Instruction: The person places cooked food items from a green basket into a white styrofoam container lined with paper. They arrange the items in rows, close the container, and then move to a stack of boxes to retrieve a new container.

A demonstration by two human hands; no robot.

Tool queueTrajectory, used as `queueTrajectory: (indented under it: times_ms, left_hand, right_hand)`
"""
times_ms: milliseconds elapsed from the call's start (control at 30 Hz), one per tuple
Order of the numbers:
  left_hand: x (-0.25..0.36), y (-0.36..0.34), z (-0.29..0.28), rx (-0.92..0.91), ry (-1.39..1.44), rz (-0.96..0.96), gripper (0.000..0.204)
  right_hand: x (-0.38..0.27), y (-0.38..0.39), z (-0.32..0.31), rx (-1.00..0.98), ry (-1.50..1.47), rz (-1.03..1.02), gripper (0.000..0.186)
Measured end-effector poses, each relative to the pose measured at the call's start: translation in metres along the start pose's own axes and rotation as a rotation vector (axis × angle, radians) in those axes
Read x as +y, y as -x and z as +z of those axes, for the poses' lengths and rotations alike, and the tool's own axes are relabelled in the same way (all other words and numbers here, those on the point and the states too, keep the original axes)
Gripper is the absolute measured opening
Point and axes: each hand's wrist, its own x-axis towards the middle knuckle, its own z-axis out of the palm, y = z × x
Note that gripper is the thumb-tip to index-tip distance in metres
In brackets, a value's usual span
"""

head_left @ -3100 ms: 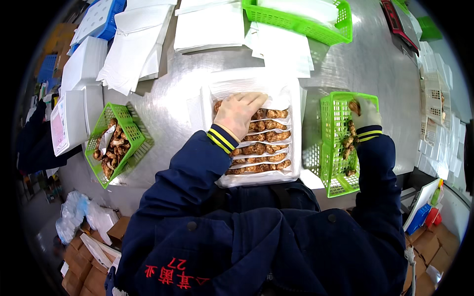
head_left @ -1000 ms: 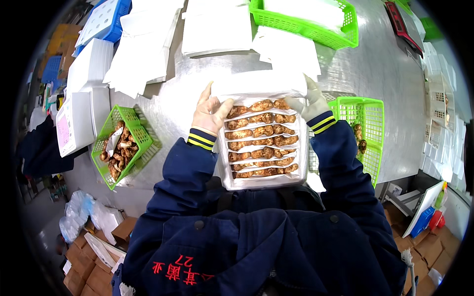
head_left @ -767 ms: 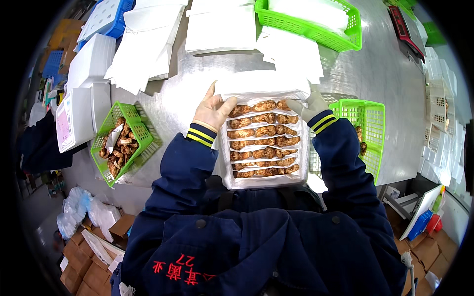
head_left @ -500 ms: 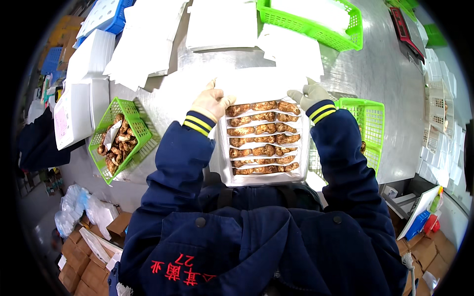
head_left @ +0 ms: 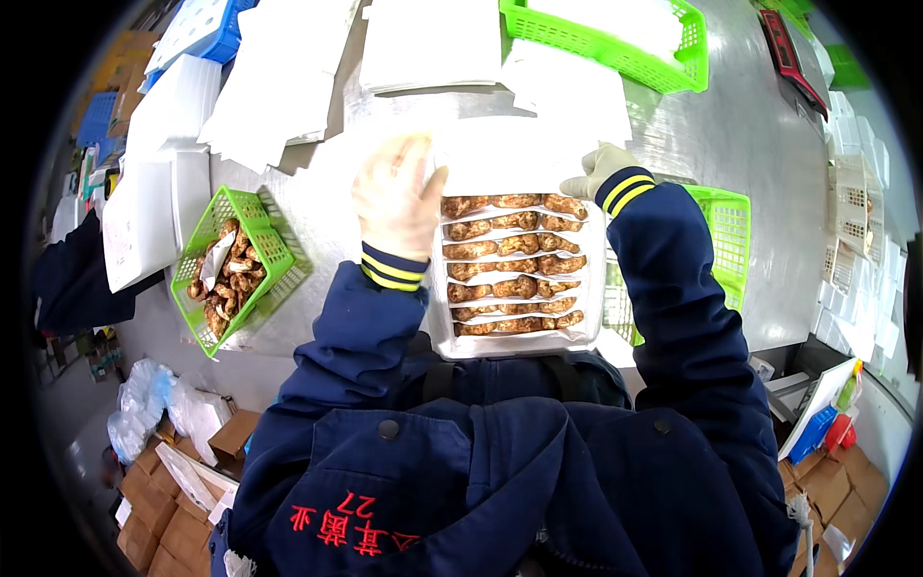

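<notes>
On the steel table (head_left: 745, 125), glare hides whether left hand (head_left: 396, 197) or right hand (head_left: 604, 171) grips the white box (head_left: 594, 288)

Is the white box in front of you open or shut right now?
Open: rows of brown mushrooms show uncovered inside the white box.

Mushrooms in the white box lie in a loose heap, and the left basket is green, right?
Not quite: the head view shows the mushrooms in the white box lie in neat rows, not a loose heap. The left basket is green.
</notes>
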Motion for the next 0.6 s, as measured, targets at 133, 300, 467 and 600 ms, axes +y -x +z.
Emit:
queueTrajectory:
  times_ms: [133,300,467,600]
  left_hand:
    - [0.013,0.008,0.015,-0.312,-0.107,0.309,0.040]
    - [0.010,0.015,0.021,-0.543,-0.229,0.272,0.038]
    - [0.005,0.020,0.022,-0.485,-0.201,0.299,0.039]
    - [0.007,0.026,0.024,-0.442,-0.235,0.265,0.034]
  right_hand:
    - [0.012,-0.007,0.011,0.106,-0.016,-0.053,0.060]
    - [0.007,0.011,0.004,0.097,0.041,-0.061,0.038]
    - [-0.002,0.053,0.026,0.828,0.259,-0.444,0.047]
    - [-0.015,0.053,0.056,0.524,0.496,-0.513,0.064]
